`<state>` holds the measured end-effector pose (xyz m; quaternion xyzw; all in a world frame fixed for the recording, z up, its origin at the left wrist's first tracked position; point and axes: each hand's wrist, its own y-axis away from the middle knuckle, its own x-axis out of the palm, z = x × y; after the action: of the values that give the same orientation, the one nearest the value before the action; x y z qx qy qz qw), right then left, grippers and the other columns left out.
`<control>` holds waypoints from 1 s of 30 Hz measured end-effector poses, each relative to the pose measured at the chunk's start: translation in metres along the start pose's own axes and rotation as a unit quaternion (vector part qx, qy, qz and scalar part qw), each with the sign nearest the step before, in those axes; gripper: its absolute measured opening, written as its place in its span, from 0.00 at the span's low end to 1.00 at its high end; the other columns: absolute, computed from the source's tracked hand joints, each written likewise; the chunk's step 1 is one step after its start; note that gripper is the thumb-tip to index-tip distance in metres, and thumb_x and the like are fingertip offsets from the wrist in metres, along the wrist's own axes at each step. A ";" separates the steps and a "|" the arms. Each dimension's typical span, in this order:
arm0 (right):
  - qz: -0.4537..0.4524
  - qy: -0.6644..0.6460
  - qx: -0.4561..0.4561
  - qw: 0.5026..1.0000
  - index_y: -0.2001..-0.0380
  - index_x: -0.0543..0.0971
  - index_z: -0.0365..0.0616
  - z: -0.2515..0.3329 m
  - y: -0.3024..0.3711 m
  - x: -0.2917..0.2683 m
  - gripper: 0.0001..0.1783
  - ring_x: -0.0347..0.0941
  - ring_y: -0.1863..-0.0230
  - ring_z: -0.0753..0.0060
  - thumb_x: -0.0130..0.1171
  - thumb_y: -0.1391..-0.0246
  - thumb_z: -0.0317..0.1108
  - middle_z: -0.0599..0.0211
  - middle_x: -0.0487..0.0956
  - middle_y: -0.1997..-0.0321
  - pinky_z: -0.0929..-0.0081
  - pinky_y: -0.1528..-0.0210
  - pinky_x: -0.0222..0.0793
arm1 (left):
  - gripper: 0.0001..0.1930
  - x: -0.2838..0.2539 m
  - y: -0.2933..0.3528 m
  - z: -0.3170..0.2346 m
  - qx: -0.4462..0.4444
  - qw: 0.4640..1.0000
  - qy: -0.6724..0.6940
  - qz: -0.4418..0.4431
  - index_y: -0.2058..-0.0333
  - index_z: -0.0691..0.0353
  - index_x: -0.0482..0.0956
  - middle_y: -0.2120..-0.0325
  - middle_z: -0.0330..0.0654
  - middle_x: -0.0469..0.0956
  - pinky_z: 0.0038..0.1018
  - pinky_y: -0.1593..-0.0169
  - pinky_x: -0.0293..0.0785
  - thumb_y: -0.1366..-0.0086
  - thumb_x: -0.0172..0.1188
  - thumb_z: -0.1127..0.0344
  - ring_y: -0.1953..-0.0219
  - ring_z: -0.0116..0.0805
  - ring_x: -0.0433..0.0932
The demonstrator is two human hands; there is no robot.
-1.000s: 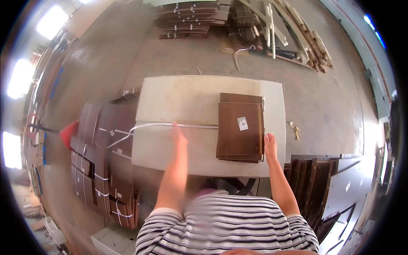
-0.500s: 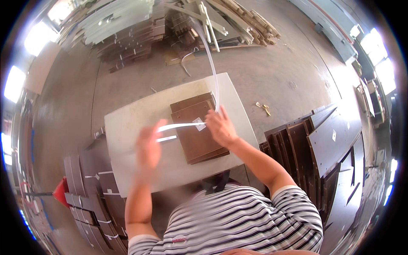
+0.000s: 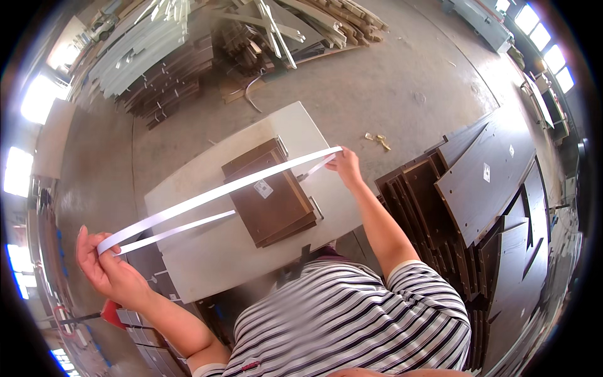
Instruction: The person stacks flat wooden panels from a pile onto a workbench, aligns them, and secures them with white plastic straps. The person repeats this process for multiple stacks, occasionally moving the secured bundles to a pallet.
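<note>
A stack of dark brown boards (image 3: 276, 217) with a small pale label on top lies on a light table (image 3: 195, 270). A long white strap (image 3: 220, 190) stretches slantwise over the boards, and its lower run meets the stack's left side. At the far left, my left hand (image 3: 116, 270) has the strap's bend hooked between thumb and fingers. My right hand (image 3: 347, 167), beyond the stack's right side, pinches the strap, with a second run passing from it down towards the boards. Slim metal bars (image 3: 316, 207) show beside two of the stack's edges.
Dark panels (image 3: 465, 188) lean in stacks at the right. More strapped boards (image 3: 154, 349) stand at the lower left. Beyond the table are piles of panels (image 3: 166, 75) and wooden strips (image 3: 339, 25). Yellowish scraps (image 3: 380, 141) lie on the floor.
My left hand has moved far left and towards me, drawing the strap out long. My right hand has shifted right, off the boards, still holding strap. The view has turned slightly.
</note>
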<state>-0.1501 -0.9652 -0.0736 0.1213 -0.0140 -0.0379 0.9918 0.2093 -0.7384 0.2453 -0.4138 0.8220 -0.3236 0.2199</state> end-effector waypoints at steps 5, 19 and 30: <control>-0.041 0.106 -0.004 0.993 0.58 0.74 0.30 -0.064 -0.023 0.019 0.13 0.78 0.69 0.70 0.44 0.39 0.28 0.57 0.78 0.69 0.73 0.67 0.79 | 0.19 0.018 0.004 -0.012 0.012 0.999 -0.029 0.019 0.49 0.69 0.69 0.67 0.39 0.70 0.22 0.65 0.62 0.38 0.42 0.82 0.69 0.26 0.64; 0.076 0.333 -0.115 0.933 0.62 0.81 0.45 -0.108 -0.014 0.059 0.15 0.79 0.67 0.59 0.47 0.48 0.23 0.53 0.80 0.70 0.66 0.65 0.71 | 0.16 0.005 0.027 0.007 -0.016 0.993 -0.100 0.057 0.50 0.68 0.71 0.65 0.39 0.72 0.25 0.52 0.67 0.35 0.44 0.79 0.62 0.28 0.70; 0.024 0.183 -0.079 0.980 0.63 0.82 0.48 -0.142 -0.027 0.069 0.12 0.78 0.63 0.51 0.53 0.50 0.28 0.50 0.80 0.68 0.63 0.60 0.72 | 0.14 0.006 0.036 0.021 -0.022 0.995 -0.076 0.066 0.53 0.68 0.73 0.66 0.40 0.73 0.25 0.54 0.68 0.36 0.45 0.79 0.63 0.28 0.71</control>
<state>-0.0779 -0.9624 -0.2161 0.0469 0.1677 0.0073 0.9847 0.2002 -0.7346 0.2041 -0.3864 0.8355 -0.2578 0.2934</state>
